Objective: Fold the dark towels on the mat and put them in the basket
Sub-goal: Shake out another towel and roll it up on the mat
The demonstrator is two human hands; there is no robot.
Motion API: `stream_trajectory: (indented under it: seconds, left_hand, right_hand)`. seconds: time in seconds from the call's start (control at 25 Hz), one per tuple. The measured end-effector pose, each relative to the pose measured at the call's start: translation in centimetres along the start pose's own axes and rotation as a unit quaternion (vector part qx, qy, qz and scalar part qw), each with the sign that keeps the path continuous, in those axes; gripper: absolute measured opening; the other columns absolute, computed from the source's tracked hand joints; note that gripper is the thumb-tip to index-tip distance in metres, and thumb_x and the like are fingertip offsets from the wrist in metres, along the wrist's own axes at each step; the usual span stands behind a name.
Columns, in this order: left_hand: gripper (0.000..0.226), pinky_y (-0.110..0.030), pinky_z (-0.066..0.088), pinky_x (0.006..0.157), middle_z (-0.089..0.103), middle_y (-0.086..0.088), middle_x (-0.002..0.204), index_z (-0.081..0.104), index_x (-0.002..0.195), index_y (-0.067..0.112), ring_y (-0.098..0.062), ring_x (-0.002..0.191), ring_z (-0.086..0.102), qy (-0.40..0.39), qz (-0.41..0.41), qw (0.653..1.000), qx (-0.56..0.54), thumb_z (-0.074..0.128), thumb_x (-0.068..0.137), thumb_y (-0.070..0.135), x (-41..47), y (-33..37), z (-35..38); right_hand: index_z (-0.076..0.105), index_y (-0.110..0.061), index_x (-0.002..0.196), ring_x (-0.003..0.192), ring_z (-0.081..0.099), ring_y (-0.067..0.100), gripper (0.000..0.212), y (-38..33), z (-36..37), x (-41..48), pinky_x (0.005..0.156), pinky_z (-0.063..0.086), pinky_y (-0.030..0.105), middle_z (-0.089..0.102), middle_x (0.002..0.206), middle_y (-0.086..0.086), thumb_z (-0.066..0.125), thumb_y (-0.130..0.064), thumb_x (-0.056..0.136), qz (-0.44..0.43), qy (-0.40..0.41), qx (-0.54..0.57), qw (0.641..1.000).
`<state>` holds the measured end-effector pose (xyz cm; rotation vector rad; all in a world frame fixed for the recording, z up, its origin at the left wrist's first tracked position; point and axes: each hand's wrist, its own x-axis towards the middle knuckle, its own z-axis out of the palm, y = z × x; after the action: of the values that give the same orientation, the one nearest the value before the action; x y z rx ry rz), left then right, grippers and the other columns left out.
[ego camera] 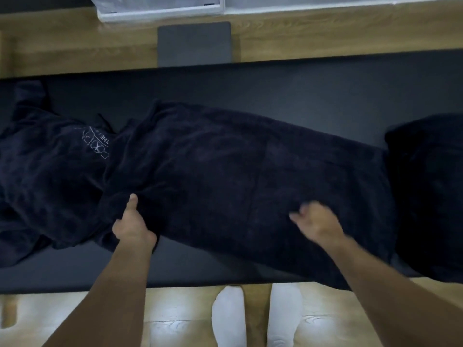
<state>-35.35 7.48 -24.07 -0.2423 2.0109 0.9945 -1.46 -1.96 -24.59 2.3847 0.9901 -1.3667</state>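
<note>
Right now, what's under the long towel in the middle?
The mat shows around the long towel, whose left end lies over the logo towel. Anything beneath its middle is covered.

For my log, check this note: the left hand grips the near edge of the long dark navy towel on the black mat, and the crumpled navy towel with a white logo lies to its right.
One error: the head view shows the crumpled navy towel with a white logo lying to its left. The left hand does grip the long dark navy towel on the black mat.
</note>
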Motion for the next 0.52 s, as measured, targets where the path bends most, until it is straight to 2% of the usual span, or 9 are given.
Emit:
stream_trajectory:
  seconds: [0.08,0.16,0.28,0.4,0.52]
  left_hand:
    - [0.079,-0.054,0.050,0.099,0.055,-0.003,0.133,0.044,0.143,0.024,-0.030,0.115,0.057,0.029,-0.011,1.000,0.001,0.079,0.076,0.048,0.6,-0.3,0.1]
    - [0.079,-0.053,0.049,0.100,0.053,-0.001,0.136,0.042,0.145,0.026,-0.029,0.118,0.055,0.043,-0.026,0.999,-0.010,0.078,0.078,0.049,1.4,-1.1,0.0]
    - [0.075,-0.048,0.047,0.103,0.048,0.002,0.138,0.042,0.145,0.025,-0.024,0.121,0.051,0.048,-0.025,0.998,-0.009,0.075,0.082,0.048,2.0,-1.7,0.4]
    - [0.073,-0.054,0.048,0.101,0.050,-0.002,0.138,0.040,0.144,0.021,-0.029,0.121,0.053,0.052,-0.026,0.998,-0.037,0.075,0.083,0.043,2.9,-2.0,1.0]
    - [0.067,-0.053,0.050,0.098,0.051,-0.003,0.135,0.040,0.145,0.019,-0.028,0.115,0.055,0.032,-0.010,0.999,-0.037,0.071,0.088,0.037,2.6,-0.7,2.6]
  right_hand:
    - [0.062,-0.013,0.104,0.102,0.061,0.034,0.025,-6.6,-3.5,3.4,0.088,0.050,0.040,0.064,0.106,0.012,0.065,-0.034,0.091,-0.146,0.133,0.002,0.980]
    - [0.055,-0.017,0.121,0.115,0.053,0.033,0.041,-12.5,-6.4,6.3,0.097,0.044,0.043,0.056,0.124,0.010,0.070,-0.036,0.087,-0.219,0.197,0.005,0.956]
    - [0.039,-0.022,0.140,0.129,0.042,0.030,0.073,-17.2,-7.9,9.7,0.104,0.033,0.048,0.043,0.141,0.005,0.076,-0.044,0.081,-0.188,0.157,-0.074,0.967]
    - [0.043,-0.020,0.139,0.125,0.048,0.028,0.073,-18.2,-6.9,11.9,0.105,0.029,0.044,0.054,0.134,0.005,0.074,-0.050,0.080,-0.177,0.113,-0.133,0.969]
    - [0.038,-0.013,0.148,0.135,0.043,0.028,0.075,-17.8,-7.0,12.9,0.110,0.035,0.038,0.047,0.147,0.008,0.067,-0.046,0.089,-0.209,0.063,-0.121,0.968]
